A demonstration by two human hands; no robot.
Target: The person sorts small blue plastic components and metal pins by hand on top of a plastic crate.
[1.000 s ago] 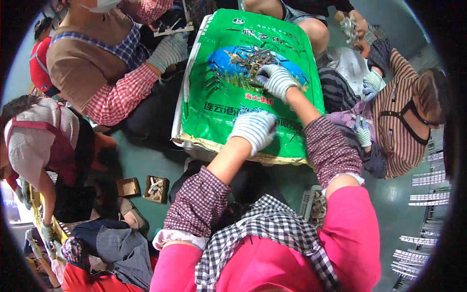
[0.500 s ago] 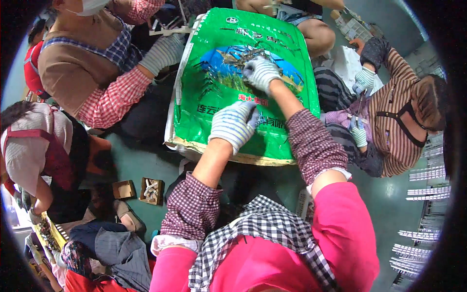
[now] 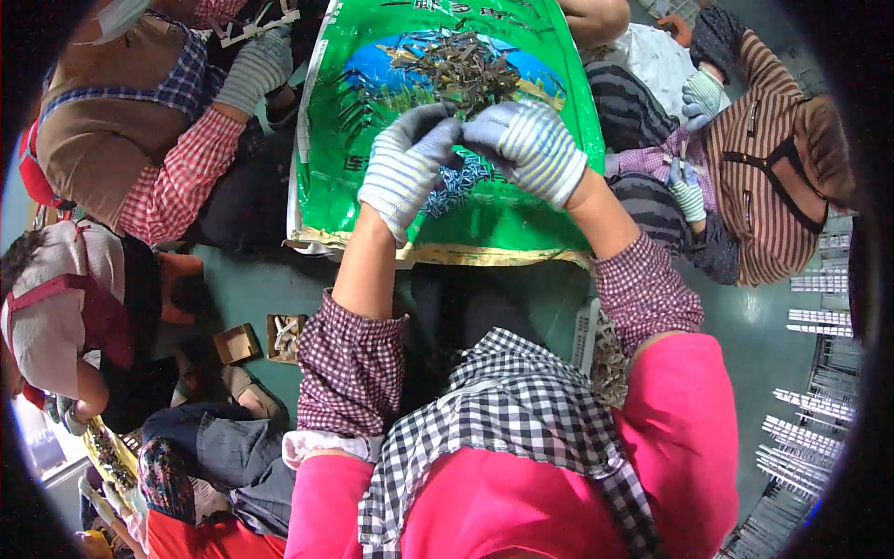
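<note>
My left hand (image 3: 399,172) and my right hand (image 3: 533,149), both in striped knit gloves with grey fingertips, meet over a green printed sack (image 3: 549,224). The fingers of each are pinched together, and the fingertips almost touch. Whatever lies between them is too small and hidden to make out. Just beyond the fingertips, a loose pile of thin dark brown pieces (image 3: 470,70) rests on the sack. Below my hands, nearer to me, sits a heap of small blue-and-silver pieces (image 3: 456,186), partly covered by my gloves.
A co-worker with a gloved hand (image 3: 256,70) sits at the left of the sack. Another in a striped top (image 3: 754,196) works at the right. Two small boxes (image 3: 236,343) stand on the floor at left. Metal racks (image 3: 819,410) line the right side.
My two hands have come together, the right one moving back toward me from the dark pile. The view has shifted, and the blue-and-silver heap now shows below my hands.
</note>
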